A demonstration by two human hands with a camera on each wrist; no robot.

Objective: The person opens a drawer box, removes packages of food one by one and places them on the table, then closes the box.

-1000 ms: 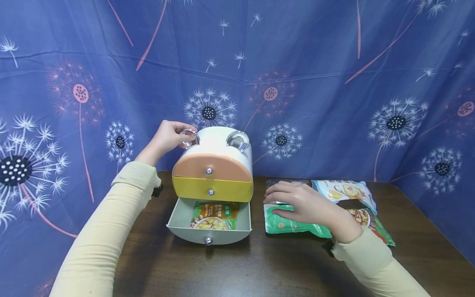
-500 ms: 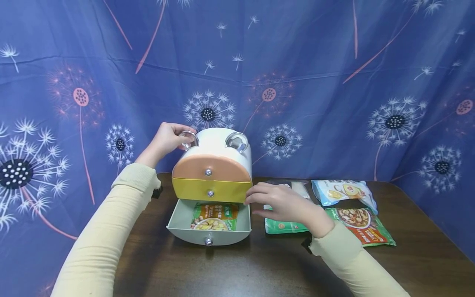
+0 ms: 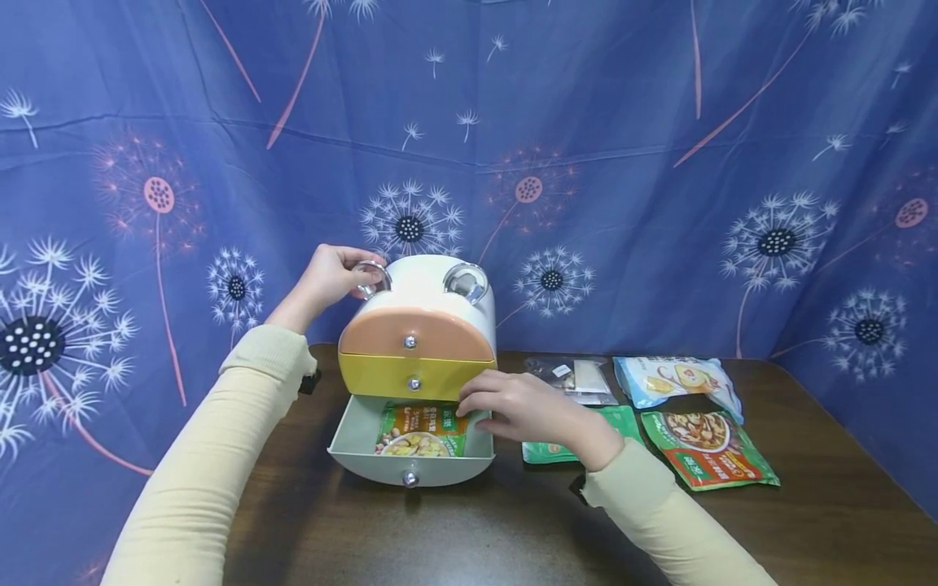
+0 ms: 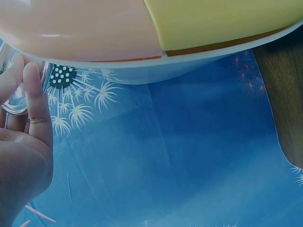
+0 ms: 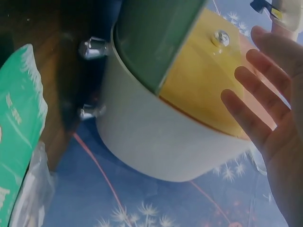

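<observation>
A small rounded drawer cabinet (image 3: 432,281) stands on the table, white on top with an orange drawer (image 3: 447,334) and a yellow drawer (image 3: 374,374) closed. Its bottom grey-green drawer (image 3: 366,468) is pulled out, and an orange-and-green food packet (image 3: 414,423) lies inside. My left hand (image 3: 326,277) holds the round silvery eye ornament (image 4: 18,101) at the cabinet's top left between thumb and fingers. With fingers loosely spread and nothing in them, my right hand (image 3: 523,407) hovers by the right side of the open drawer, its fingertips overlapping the yellow drawer front in the head view.
Right of the cabinet lie a green packet (image 3: 619,423), a clear bag (image 3: 589,378), a light-blue pouch (image 3: 674,378) and a red-and-green packet (image 3: 714,456). A blue dandelion-print cloth (image 3: 623,203) hangs behind the brown wooden table (image 3: 469,537).
My right hand has moved left from above the green packet to the open drawer's right side, uncovering the packets. My left hand stays on the eye ornament.
</observation>
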